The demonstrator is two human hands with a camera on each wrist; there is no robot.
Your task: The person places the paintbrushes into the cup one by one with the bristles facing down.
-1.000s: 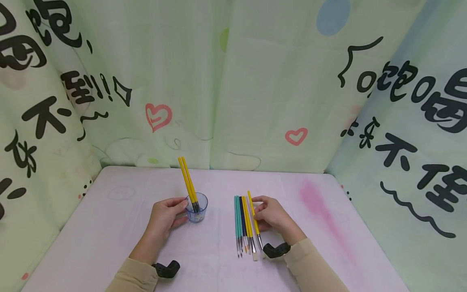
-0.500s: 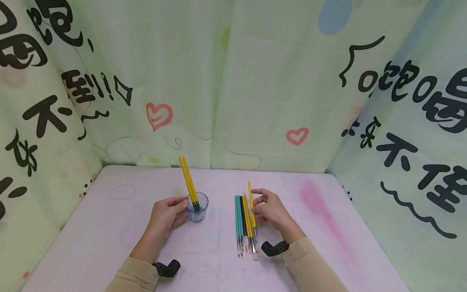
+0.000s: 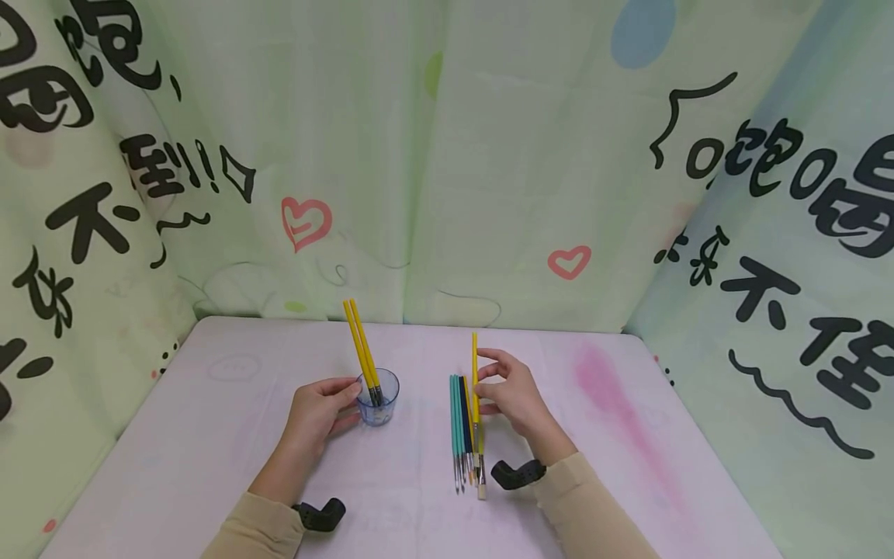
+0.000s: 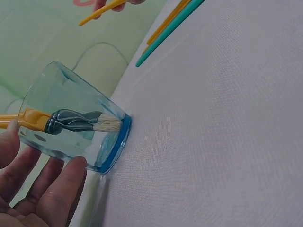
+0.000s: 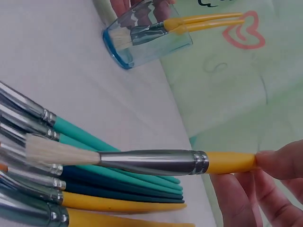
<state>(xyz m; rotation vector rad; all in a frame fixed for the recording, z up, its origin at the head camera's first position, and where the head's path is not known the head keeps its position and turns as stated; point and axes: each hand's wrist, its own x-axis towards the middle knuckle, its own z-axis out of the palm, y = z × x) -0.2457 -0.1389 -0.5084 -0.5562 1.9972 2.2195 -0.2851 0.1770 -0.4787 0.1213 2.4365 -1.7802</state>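
My left hand (image 3: 317, 407) holds the side of a clear blue-tinted glass cup (image 3: 382, 413), which stands upright on the table. Two yellow-handled paintbrushes (image 3: 362, 345) lean in it, bristles down at the bottom. Between thumb and fingertips, my right hand (image 3: 515, 392) pinches another yellow-handled paintbrush (image 5: 142, 161) by its handle. That brush has pale bristles and a silver ferrule, and is raised over the row of brushes with its bristles down. Below it lie teal brushes (image 3: 455, 415), navy brushes (image 5: 113, 185) and yellow brushes (image 5: 123, 202), side by side, bristles toward me.
A pale pink cloth (image 3: 244, 435) covers the table, with a darker pink streak (image 3: 615, 388) on the right. Printed curtains (image 3: 489, 194) hang behind it and along both sides. Each wrist wears a small black device (image 3: 321, 515).
My right hand has lifted the yellow-handled paintbrush off the table and carried it up and slightly left, over the row. The left hand and cup stay in place.
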